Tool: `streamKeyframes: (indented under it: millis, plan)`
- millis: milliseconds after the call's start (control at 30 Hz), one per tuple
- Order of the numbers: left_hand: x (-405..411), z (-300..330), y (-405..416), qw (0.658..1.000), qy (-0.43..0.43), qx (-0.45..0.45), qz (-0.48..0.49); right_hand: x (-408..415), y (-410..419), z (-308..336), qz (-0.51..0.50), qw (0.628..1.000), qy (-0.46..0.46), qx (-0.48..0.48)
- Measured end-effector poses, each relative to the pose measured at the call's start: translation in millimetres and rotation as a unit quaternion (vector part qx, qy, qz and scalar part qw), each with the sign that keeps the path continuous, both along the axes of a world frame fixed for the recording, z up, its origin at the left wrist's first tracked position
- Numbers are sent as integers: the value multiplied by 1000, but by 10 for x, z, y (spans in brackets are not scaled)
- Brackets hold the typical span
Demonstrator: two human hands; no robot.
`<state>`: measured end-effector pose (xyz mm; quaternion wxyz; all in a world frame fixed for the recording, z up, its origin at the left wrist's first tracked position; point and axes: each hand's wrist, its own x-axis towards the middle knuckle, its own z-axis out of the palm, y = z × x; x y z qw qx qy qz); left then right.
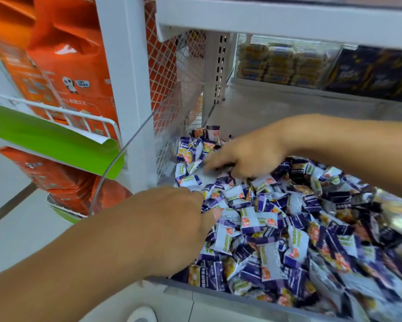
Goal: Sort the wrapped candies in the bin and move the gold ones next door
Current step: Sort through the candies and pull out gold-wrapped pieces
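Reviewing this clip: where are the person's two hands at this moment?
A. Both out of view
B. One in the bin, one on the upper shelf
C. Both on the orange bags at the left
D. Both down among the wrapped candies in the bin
D: the left hand and the right hand both reach into the wrapped candies inside the bin.

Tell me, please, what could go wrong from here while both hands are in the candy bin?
1. The wrapped candies are heaped high against the bin's low front edge; raking by the left hand could push some over it.
2. The right hand is blurred and its fingers are buried, so it may scoop up purple-and-white wrappers along with any gold ones.
3. No plainly gold candy shows in the pile, so mis-sorting seems likely.
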<state>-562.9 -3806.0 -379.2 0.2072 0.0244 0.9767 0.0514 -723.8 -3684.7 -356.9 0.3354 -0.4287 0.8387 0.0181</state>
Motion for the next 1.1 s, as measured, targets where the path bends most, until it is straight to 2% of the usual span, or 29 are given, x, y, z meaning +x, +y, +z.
streamKeyframes:
  millis: [67, 133, 267, 367, 467, 567, 600, 633, 733, 800, 867, 967, 1033, 1100]
  plan:
    - [-53, -10, 61, 999, 19, 41, -8, -111, 95, 178, -72, 994, -16, -87]
    - [-104, -78, 128, 996, 27, 80, -22, -206, 177, 326, -88, 990, -7, -107]
    - [-197, -157, 194, 996, 2, 78, -46, -212, 241, 282, -59, 996, -25, 70]
    - [-211, -120, 193, 998, 2, 57, -25, -248, 224, 106, -51, 995, -7, 83]
    - [-175, -97, 196, 998, -7, 47, -35, -264, 206, 148, -37, 999, -1, 26]
    - [-173, -86, 188, 997, 3, 51, -53, -263, 282, 375, -79, 992, 5, -102]
    - [-175, -77, 202, 997, 4, 51, -57, -292, 331, 418, -101, 989, 4, -105]
    - [-180, -75, 224, 997, -1, 51, -61, -310, 375, 425, -116, 991, 7, -73]
    - [-212, -100, 296, 996, 3, 63, -60, -262, 410, 319, -98, 986, 11, 137]
    - [-249, -131, 320, 996, -3, 72, -52, -243, 367, 237, -62, 981, 40, 177]
    - [-261, -163, 312, 996, -32, 74, -39, -184, 315, 240, -47, 986, 89, 135]
    - [-237, -159, 277, 995, -51, 87, -17, -183, 318, 334, -63, 994, 92, -15]
    - [-215, -137, 287, 996, -11, 83, -10, -215, 359, 468, -100, 990, 67, -75]
    - [-240, -84, 338, 992, 88, 86, 4, -244, 439, 569, -140, 985, 89, -56]
